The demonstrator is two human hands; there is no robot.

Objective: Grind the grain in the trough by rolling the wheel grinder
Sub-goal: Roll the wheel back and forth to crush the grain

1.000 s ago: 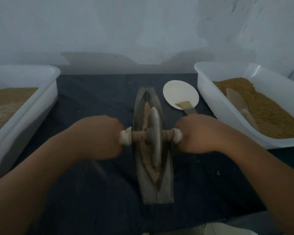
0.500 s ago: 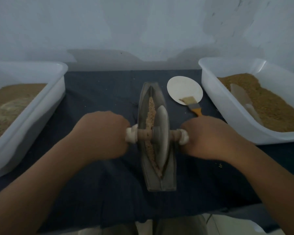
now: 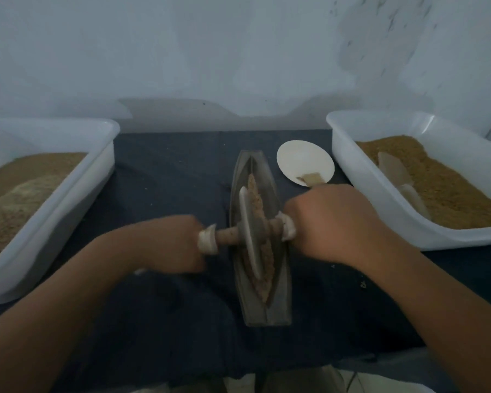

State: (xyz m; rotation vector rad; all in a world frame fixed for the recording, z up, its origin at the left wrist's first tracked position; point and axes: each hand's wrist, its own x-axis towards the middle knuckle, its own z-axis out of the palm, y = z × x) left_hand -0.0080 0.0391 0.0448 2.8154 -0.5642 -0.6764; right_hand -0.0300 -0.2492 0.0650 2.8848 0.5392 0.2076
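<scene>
Dark cloth covers the table; at its middle the trough of grain is straddled by the wheel grinder, its axle handles clasped tight by the left hand and right hand. White tubs of grain flank both side edges.

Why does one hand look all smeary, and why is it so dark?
Head view: the left hand is smeared by motion blur, the right hand looks sharper; the light is dim and bluish; the wide lens bends the white tubs outward.

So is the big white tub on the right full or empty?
Partly full. The right tub holds a brown heap of grain sloping below its rim, with a pale scoop half buried.
</scene>
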